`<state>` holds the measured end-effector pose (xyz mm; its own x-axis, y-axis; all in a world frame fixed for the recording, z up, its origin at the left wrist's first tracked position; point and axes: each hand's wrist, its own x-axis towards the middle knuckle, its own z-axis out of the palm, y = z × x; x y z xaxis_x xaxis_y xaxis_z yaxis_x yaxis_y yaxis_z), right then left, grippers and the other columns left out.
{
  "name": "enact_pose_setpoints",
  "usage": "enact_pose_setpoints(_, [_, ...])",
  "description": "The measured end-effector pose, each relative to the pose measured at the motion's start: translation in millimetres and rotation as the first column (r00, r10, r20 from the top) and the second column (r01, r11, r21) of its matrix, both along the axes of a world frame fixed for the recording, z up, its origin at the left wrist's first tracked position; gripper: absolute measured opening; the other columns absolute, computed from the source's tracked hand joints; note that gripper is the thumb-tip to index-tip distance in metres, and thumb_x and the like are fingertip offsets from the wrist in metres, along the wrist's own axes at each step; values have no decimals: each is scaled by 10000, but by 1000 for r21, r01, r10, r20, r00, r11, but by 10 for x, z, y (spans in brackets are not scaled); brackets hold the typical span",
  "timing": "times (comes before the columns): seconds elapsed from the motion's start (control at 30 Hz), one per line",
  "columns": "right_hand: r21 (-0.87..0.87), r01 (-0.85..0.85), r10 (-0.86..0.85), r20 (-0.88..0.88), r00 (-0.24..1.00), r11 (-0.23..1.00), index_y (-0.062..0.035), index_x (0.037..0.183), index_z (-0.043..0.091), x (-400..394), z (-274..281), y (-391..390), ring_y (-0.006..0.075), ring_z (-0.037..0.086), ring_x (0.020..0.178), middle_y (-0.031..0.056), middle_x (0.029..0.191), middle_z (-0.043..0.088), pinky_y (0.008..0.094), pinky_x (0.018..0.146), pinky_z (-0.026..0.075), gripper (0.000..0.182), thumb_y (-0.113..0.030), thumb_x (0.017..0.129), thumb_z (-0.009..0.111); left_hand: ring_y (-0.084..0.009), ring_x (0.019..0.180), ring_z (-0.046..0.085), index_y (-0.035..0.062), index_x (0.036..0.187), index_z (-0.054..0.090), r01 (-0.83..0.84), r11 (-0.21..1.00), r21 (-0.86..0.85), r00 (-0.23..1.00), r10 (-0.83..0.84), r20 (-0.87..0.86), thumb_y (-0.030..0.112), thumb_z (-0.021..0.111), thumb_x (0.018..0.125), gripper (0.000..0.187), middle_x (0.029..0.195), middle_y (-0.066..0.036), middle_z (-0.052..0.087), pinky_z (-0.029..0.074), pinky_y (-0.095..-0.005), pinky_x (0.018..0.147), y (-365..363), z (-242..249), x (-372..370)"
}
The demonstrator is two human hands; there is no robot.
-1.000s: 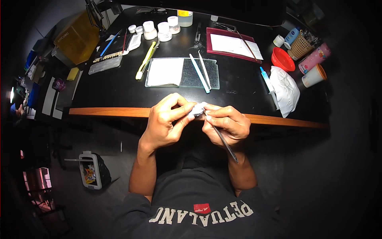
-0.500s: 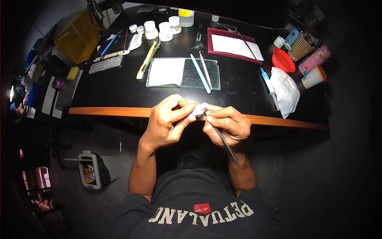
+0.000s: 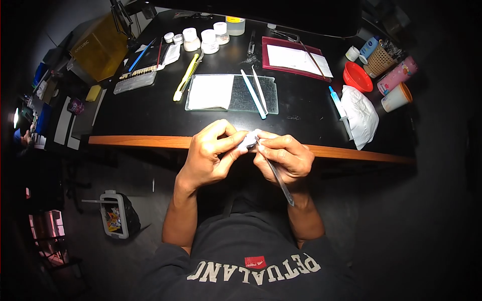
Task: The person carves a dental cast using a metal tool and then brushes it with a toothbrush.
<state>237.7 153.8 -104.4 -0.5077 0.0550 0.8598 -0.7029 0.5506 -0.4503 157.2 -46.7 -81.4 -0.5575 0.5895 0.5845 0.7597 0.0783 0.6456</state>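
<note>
Two hands working a small white piece just in front of the table edge

The left hand is pinching a small white piece between thumb and curled fingers, holding it up close over the lap, seemingly so it stays steady and well in view. The right hand is closed around a thin metal tool in a pen-like grip, its tip meeting the white piece and its handle slanting back toward the body, which is giving fine control. Both hands are touching at the piece, bracing each other. On the black table beyond, a glass slab with a white sheet, spare tools and small white jars are lying within reach.
</note>
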Motion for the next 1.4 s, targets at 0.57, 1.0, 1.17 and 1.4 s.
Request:
enact_pose_setpoints(0.57, [-89, 27, -29, -23, 999, 996, -16, 864, 758, -27, -15, -38, 322, 841, 925, 110, 885, 755, 348, 751, 714, 194, 102, 738, 848, -183, 676, 589, 25, 1062, 852, -108, 991, 77, 987, 116, -114, 17, 949, 682, 392, 747, -46, 620, 466, -320, 614, 83, -115, 38])
enact_pose_setpoints(1.0, [-59, -11, 11, -2, 1000, 998, 28, 907, 754, 6, 10, -14, 349, 833, 915, 151, 881, 744, 411, 855, 719, 205, 156, 759, 813, -186, 677, 585, 17, 1072, 850, -94, 992, 78, 988, 103, -117, 37, 951, 691, 394, 741, -51, 614, 459, -322, 617, 64, -107, 39])
enact_pose_setpoints(1.17, [-67, -15, 17, 16, 1000, 998, 28, 885, 754, 29, 16, 5, 356, 833, 923, 153, 879, 747, 404, 835, 720, 206, 166, 745, 814, -189, 706, 589, -11, 1116, 833, -48, 998, 51, 996, 51, -69, 30, 929, 738, 392, 777, -70, 617, 458, -319, 629, 21, -86, 27])
enact_pose_setpoints(1.4, [-69, -20, 21, 1, 1000, 997, 15, 873, 753, 16, 16, -7, 345, 836, 924, 141, 890, 751, 378, 804, 714, 201, 149, 744, 828, -189, 740, 603, -53, 1144, 806, 5, 1000, 31, 1000, -5, 7, 28, 890, 808, 356, 833, -92, 625, 477, -316, 660, -11, -43, 8])
